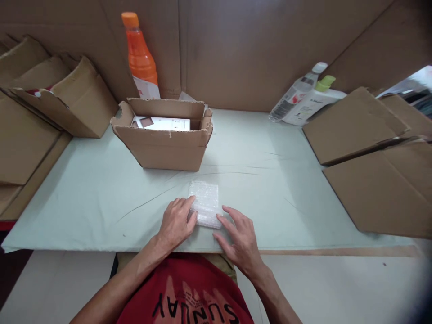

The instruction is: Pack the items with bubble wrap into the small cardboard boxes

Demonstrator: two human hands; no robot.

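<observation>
A small flat packet in clear bubble wrap (204,202) lies on the pale green cloth close to the front of the table. Fingers and thumb of my left hand (177,222) touch its left side, spread apart rather than gripping. At its lower right, my right hand (241,236) has its fingers apart, with a fingertip at the packet's edge. What the wrap encloses cannot be made out. Behind the packet stands an open cardboard box (168,150) with a white printed box (168,123) inside it.
An orange bottle (141,58) stands behind the open box. Cardboard boxes line the left (86,99) and right (354,128) sides. A clear bottle (293,96) and a white bottle with a green cap (312,105) lean at the back right. The cloth-covered table (270,193) ends before my body.
</observation>
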